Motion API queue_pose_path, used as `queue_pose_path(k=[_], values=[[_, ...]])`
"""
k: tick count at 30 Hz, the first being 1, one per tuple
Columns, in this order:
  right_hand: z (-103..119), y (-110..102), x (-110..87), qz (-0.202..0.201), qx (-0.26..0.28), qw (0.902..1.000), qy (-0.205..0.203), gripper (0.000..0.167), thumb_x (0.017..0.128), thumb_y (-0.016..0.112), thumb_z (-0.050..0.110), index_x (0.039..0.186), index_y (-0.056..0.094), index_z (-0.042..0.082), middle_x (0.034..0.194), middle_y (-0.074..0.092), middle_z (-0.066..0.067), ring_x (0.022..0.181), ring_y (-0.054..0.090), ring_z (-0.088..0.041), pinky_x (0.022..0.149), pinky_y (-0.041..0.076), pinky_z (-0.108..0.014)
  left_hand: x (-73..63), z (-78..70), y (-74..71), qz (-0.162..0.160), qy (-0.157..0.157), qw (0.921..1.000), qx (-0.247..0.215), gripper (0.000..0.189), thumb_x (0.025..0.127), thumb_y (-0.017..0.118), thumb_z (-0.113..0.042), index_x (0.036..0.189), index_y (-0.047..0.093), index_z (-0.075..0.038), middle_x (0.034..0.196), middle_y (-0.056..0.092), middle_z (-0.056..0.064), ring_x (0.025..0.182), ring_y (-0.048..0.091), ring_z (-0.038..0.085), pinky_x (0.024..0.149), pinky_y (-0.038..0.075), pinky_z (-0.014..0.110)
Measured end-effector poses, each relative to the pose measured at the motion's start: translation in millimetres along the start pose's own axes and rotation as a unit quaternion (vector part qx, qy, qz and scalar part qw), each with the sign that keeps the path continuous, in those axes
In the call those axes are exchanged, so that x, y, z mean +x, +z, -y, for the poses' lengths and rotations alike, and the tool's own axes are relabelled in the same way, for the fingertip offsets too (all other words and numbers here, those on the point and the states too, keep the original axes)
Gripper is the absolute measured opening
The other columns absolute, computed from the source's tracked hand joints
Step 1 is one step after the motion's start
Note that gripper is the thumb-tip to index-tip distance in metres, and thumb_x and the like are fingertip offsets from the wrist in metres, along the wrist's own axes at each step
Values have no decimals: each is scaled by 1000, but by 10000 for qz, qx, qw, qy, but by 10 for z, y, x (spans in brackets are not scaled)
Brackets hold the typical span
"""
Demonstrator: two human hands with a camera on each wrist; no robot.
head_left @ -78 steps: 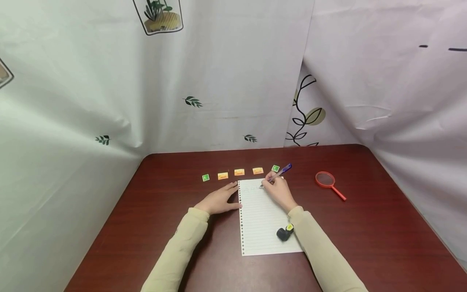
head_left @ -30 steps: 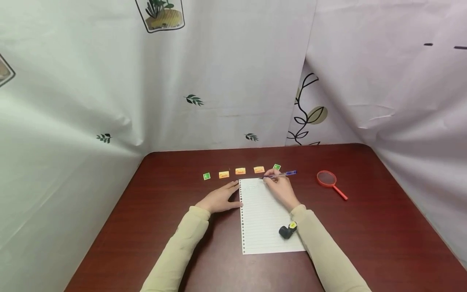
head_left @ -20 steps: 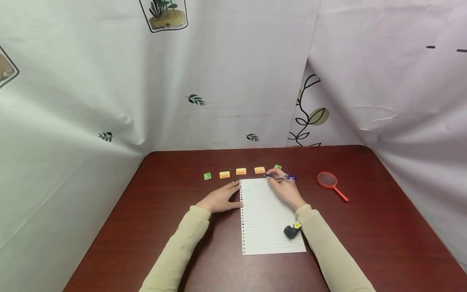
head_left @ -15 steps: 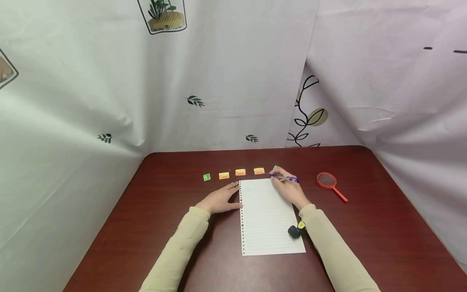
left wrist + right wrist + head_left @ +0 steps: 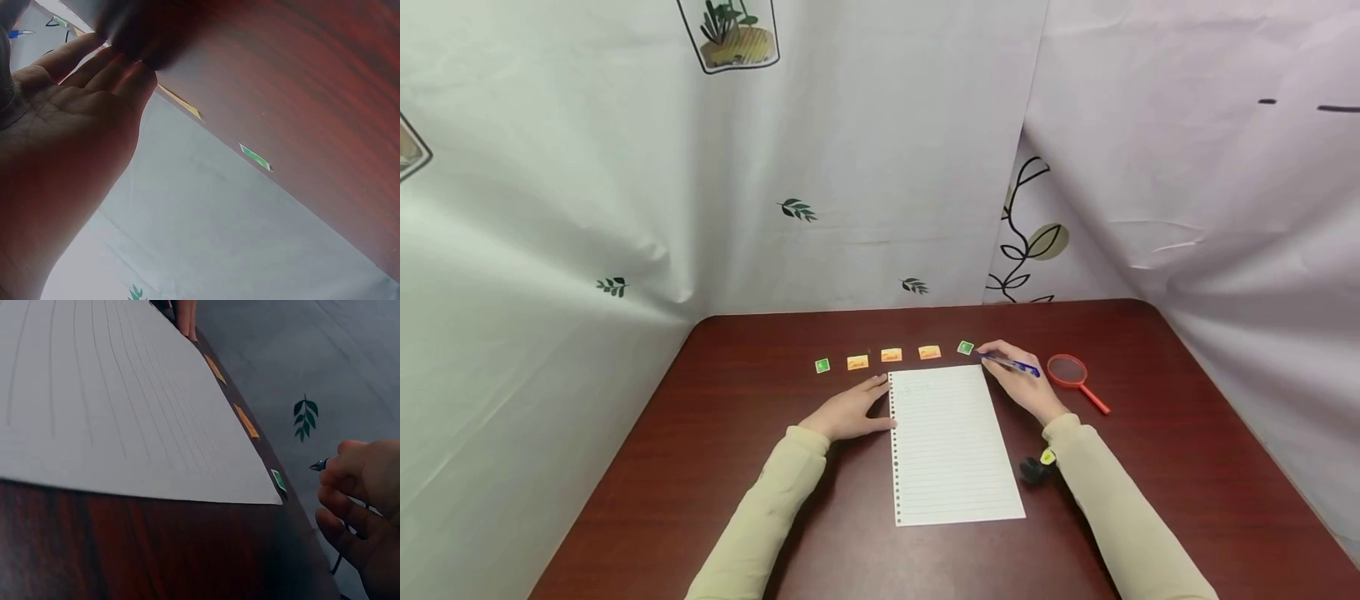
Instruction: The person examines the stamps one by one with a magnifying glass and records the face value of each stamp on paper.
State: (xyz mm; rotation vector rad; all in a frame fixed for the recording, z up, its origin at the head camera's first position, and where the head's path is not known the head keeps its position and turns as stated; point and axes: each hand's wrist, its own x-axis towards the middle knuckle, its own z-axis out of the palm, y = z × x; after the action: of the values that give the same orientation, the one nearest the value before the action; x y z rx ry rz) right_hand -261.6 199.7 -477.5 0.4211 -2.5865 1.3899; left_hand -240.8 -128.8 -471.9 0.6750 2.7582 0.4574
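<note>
A sheet of lined paper (image 5: 955, 450) with punched holes down its left side lies on the table, faint writing near its top. My left hand (image 5: 848, 412) rests at the paper's left edge, fingers stretched out, thumb at the holes. Past the top right corner, my right hand (image 5: 1021, 379) pinches a blue pen (image 5: 1011, 363), its tip pointing left toward a green stamp-like piece (image 5: 966, 347). In the right wrist view the pen's tip (image 5: 318, 465) sticks out from the fingertips, off the paper.
Beyond the paper runs a row of small pieces: orange ones (image 5: 891, 354) and another green one (image 5: 822, 365) at the left end. A red magnifying glass (image 5: 1067, 370) lies just right of my right hand. A pale patterned cloth (image 5: 880, 167) hangs behind the dark red table (image 5: 737, 367).
My right hand has lifted the pen from the writing and moved right, off the paper, uncovering the right green piece. The left hand stays in place.
</note>
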Motion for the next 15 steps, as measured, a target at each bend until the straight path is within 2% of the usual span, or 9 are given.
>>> queue_pose_path(k=[6,11,15], values=[[-40,-141,-26,2,-19,9991,-414,23,98,66,8,120,68,2,116,71,-15,103,67,-27,86,53,-40,-8,3,8,-16,37,10000,4,83,93,68,-52,157,37,-10,164,29,8,149,30,24,114,36,43],[-88,-253,-43,12,-509,9927,-1096,22,96,67,3,117,68,0,114,71,-17,104,67,-28,88,53,-47,-18,-6,-8,-14,34,10000,46,82,93,68,-52,157,37,-10,164,29,7,150,29,23,114,36,42],[-99,-333,-56,8,-895,9855,-1444,21,95,68,1,116,69,1,112,71,-17,103,68,-30,87,53,-50,-24,-13,-14,-6,25,10000,16,82,93,68,-51,157,37,-9,164,29,8,149,30,24,114,36,43]])
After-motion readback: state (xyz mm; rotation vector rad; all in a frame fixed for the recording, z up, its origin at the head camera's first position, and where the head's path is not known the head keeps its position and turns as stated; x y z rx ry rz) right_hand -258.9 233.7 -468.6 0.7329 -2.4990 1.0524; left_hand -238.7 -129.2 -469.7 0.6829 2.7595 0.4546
